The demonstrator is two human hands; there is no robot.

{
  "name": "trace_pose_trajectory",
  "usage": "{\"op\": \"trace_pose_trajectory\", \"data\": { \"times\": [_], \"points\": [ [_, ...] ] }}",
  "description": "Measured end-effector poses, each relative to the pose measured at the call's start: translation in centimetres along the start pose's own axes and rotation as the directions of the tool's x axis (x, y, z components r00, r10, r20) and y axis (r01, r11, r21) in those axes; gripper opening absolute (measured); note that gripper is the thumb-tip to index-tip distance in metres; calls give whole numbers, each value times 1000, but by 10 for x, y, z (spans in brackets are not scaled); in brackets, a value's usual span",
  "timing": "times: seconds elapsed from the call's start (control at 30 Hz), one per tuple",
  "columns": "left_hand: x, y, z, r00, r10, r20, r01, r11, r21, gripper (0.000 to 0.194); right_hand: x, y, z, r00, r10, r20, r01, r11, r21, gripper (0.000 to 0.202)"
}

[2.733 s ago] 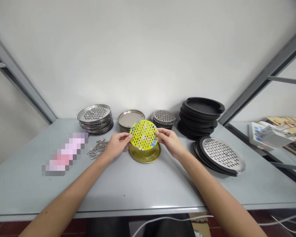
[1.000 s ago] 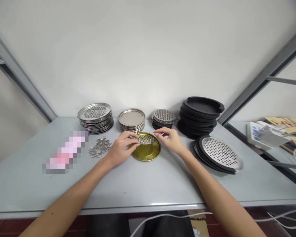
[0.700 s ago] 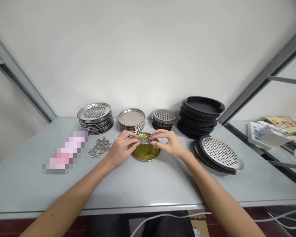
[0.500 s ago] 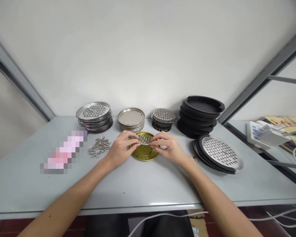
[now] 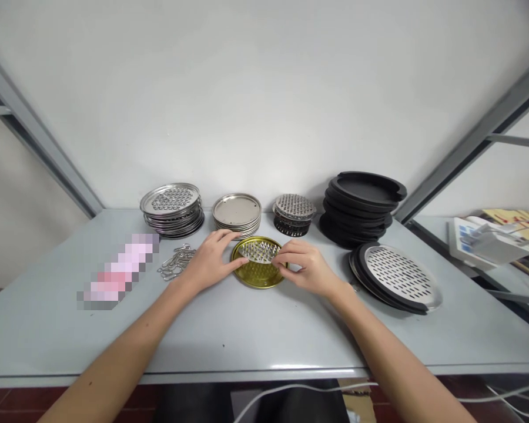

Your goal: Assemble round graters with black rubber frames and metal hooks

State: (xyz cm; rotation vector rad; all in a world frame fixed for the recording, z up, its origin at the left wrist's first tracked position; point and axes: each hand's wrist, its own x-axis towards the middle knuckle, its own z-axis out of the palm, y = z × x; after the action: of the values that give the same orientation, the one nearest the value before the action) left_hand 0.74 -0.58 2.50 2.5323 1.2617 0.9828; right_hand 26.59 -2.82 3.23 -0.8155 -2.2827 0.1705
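A perforated metal grater disc [image 5: 260, 251] with raised teeth is over a round gold-coloured lid [image 5: 259, 276] on the table. The disc looks tilted; whether it touches the lid throughout, I cannot tell. My right hand [image 5: 306, 264] pinches the disc's right edge between thumb and fingers. On the other side my left hand [image 5: 211, 261] is open, its thumb at the disc's left edge and its fingers stretched beyond the lid's rim. Just left of that hand lies a heap of metal hooks [image 5: 176, 262], partly covered by it.
Along the wall stand stacked rimmed graters [image 5: 171, 205], plain metal lids [image 5: 237, 211], small grater discs [image 5: 294, 211] and black rings [image 5: 361, 205]. A slotted grater plate [image 5: 399, 273] leans on the right. A blurred pink item [image 5: 119, 270] lies left. A power strip [image 5: 476, 241] sits beyond the frame post.
My left fingers have let go of the disc and spread leftward. The disc has come lower over the gold lid, its right edge still in my right hand. The view has shifted slightly.
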Motion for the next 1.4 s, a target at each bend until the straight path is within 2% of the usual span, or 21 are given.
{"op": "trace_pose_trajectory", "data": {
  "times": [0.2,0.43,0.7,1.0,1.23,1.4],
  "points": [
    [-2,-6,4,996,-3,91,1,1000,17,42,1,-7,1,995,-86,55,86,996,-2,17],
    [-2,-4,-4,983,64,174,-68,997,19,30,-1,-12,13,984,-178,29,179,983,-42,14],
    [-2,-3,-2,971,64,232,-66,998,4,29,-5,-11,19,984,-149,102,156,985,-71,14],
    [-4,-2,1,973,70,218,-70,998,-7,32,-7,-11,17,983,-102,151,115,991,-74,14],
    [-4,1,0,961,40,274,-34,999,-28,40,-5,-9,12,981,-64,182,76,995,-60,14],
    [-7,-2,0,956,-21,294,28,999,-19,49,-4,-10,12,978,-62,200,76,995,-63,15]
  ]
}}
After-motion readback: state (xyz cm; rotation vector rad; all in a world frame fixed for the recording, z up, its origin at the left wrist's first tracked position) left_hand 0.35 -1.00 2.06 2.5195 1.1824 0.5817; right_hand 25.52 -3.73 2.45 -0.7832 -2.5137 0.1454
